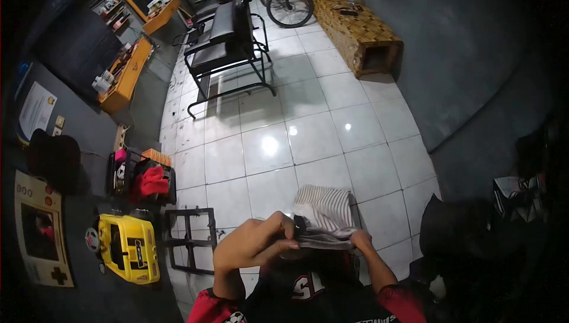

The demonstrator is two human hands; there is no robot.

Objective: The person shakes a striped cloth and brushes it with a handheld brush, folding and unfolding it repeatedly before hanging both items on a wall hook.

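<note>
A striped white and grey cloth (325, 199), perhaps a garment or towel, hangs in front of my body at the bottom centre of the head view. My left hand (253, 244) is closed, thumb and fingers pinching the cloth's left end. A small dark patch shows beside those fingertips; I cannot make out what it is. My right hand (361, 240) grips the right end of the same cloth. Between the two hands the grey edge runs stretched and roughly level, with the striped part beyond it. The cloth's exact kind does not show.
Beyond lies a white tiled floor (320, 130) with a black-framed chair (222, 53). A woven-pattern bench (349, 23) lines the right wall. To my left are a yellow toy car (131, 249), a black metal frame (191, 240) and a rack with a red cloth (153, 180).
</note>
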